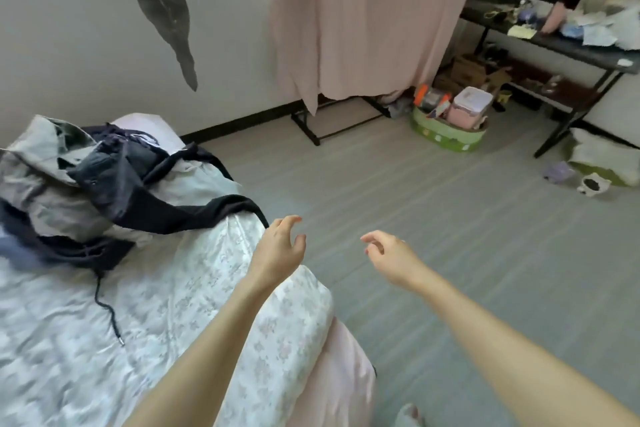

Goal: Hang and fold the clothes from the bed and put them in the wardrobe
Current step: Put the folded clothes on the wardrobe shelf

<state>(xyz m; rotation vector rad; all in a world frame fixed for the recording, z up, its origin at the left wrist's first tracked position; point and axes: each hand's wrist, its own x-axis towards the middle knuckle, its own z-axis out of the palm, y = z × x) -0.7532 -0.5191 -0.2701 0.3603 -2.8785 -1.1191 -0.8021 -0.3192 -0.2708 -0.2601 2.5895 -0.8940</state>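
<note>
Clothes pile [86,180]: grey and dark garments heaped on the far left of your bed [166,305], left edge cut off, pieces hard to separate | left hand [280,246]: loose, empty, over the bed's right edge | right hand [391,256]: loose, empty, above the floor | wardrobe [363,17]: far, contents hidden behind a pink curtain.

Two hands [282,246]; one bed [166,305]; one desk [568,45]

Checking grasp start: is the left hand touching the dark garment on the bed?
Apart. The head view shows the left hand empty, fingers relaxed, with quilt visible between it and the dark garment.
</note>
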